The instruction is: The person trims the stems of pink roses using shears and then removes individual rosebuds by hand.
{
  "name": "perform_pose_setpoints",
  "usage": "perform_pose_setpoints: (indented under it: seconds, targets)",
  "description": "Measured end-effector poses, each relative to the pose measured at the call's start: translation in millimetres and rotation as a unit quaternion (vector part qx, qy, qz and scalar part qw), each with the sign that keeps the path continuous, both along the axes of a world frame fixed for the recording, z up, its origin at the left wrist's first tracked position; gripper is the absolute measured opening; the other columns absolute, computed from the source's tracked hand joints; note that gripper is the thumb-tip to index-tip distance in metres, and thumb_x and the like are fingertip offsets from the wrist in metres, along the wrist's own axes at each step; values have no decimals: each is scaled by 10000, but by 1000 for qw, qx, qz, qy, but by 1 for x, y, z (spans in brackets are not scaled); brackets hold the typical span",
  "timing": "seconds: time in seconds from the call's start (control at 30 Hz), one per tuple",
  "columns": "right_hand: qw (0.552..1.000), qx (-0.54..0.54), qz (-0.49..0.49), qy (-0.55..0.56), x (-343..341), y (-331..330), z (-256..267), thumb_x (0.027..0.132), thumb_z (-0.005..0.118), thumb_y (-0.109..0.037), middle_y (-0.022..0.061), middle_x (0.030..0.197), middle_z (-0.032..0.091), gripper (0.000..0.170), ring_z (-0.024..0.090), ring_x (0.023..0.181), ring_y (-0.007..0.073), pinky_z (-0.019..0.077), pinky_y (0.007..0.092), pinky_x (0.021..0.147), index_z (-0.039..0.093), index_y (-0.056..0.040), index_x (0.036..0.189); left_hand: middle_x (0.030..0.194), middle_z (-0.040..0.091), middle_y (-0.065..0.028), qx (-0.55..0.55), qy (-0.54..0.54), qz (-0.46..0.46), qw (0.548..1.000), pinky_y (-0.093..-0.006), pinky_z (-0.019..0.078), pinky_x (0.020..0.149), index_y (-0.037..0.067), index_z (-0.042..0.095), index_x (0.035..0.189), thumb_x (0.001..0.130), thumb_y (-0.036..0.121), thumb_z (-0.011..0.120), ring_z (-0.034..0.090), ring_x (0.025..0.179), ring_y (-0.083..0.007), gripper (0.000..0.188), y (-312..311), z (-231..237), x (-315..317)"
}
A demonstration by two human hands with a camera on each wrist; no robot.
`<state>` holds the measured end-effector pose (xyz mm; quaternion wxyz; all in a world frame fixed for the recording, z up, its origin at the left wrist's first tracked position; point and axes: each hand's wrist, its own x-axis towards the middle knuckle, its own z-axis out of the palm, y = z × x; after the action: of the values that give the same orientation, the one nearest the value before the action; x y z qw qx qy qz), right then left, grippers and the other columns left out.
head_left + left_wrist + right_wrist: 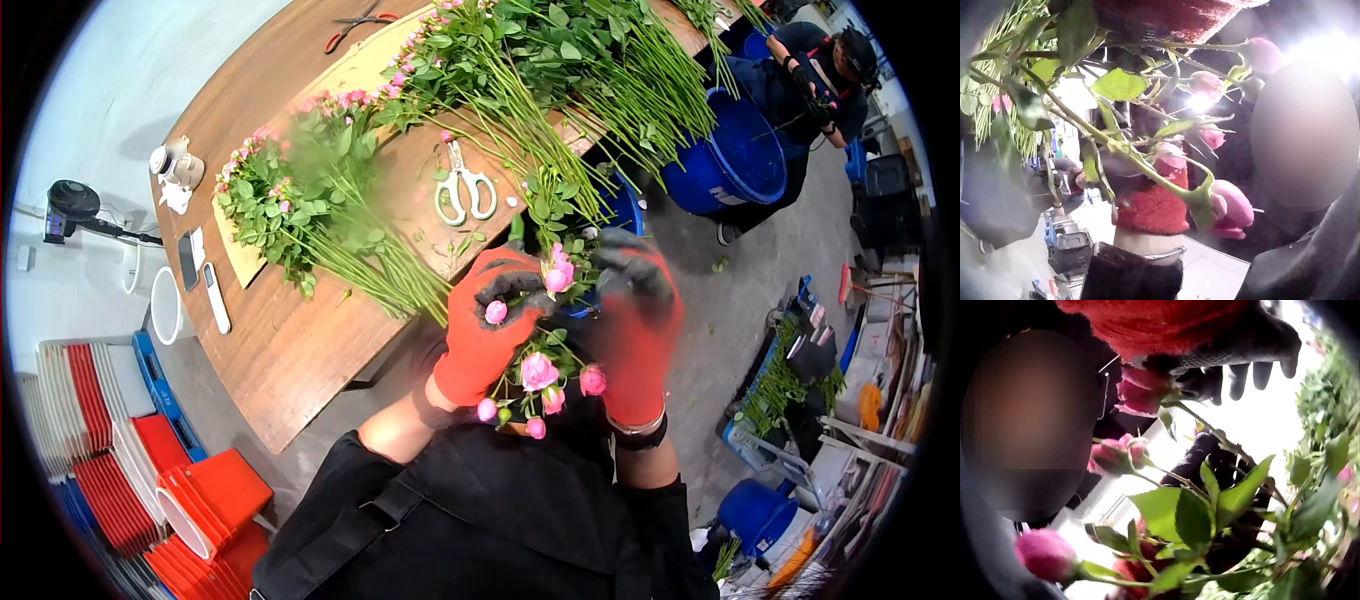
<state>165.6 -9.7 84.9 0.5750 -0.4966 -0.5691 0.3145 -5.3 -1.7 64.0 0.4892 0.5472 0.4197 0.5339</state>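
Note:
In the head view, my left hand, in a red glove with black fingers, grips a stem of pink spray roses. Several blooms and buds hang below the hand, and another bloom shows at the fingertips. Beside them my right hand, gloved alike, is blurred. From the right wrist, its black fingers look extended and apart, with nothing seen between them. Close to the left wrist camera, a rosebud sits on a bent green stem. Leaves and another pink bud fill the right wrist view, partly covering the left hand.
Bundles of roses lie on the wooden table, around white-handled scissors. Red-handled cutters lie at the far edge. A large blue bucket stands right, near another person. Orange bins are stacked left.

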Motion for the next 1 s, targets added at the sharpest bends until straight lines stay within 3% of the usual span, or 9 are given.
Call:
perform_pose_setpoints:
  seconds: [0.13,0.23,0.43,0.57,0.73,0.93,1.0]
  targets:
    - [984,50,-39,-165,-6,-7,17,674,824,-59,88,1115,656,362,554,1127,351,395,444,1006,657,-76,996,979,667,-110,58,50,29,997,-402,472,887,35,696,938,659,-8,710,611,948,-295,283,0,6,2]
    - [974,50,-24,-218,-11,-7,28,677,822,-60,88,1101,655,359,560,1106,343,399,445,986,657,-77,996,966,666,-110,102,83,52,990,-407,475,862,43,692,930,654,1,718,615,917,-309,281,-1,7,4]
    - [981,50,-33,-187,-14,-9,20,688,801,-36,93,1096,651,360,562,1100,340,409,440,972,656,-63,1017,966,668,-111,66,64,57,994,-417,478,905,40,689,935,662,23,728,625,921,-308,276,-4,7,6]
    - [999,-26,-11,-33,-14,-10,11,725,748,13,98,1099,651,311,586,1070,279,450,377,931,652,-42,1015,982,662,-114,22,14,26,999,-406,478,929,19,697,957,702,47,720,625,942,-287,259,-3,7,4]
    - [982,-149,-10,115,-6,-10,14,771,691,57,97,1122,651,284,603,1024,195,472,307,888,647,-14,1043,998,645,-121,35,14,19,999,-363,480,887,-13,698,991,775,113,705,615,938,-252,250,-1,0,2]
    - [999,-26,-22,40,-3,3,8,771,708,31,104,1153,656,297,607,1065,225,459,336,937,663,-6,1062,1021,640,-121,33,3,4,999,-351,481,873,-35,686,1002,783,95,677,609,953,-238,255,1,1,0]
    - [999,-17,5,-32,-2,3,13,746,725,25,107,1153,656,324,601,1086,253,446,357,966,663,-11,1062,1025,637,-125,31,11,-1,999,-352,481,875,-39,684,1004,772,76,660,607,961,-238,259,0,-3,0]
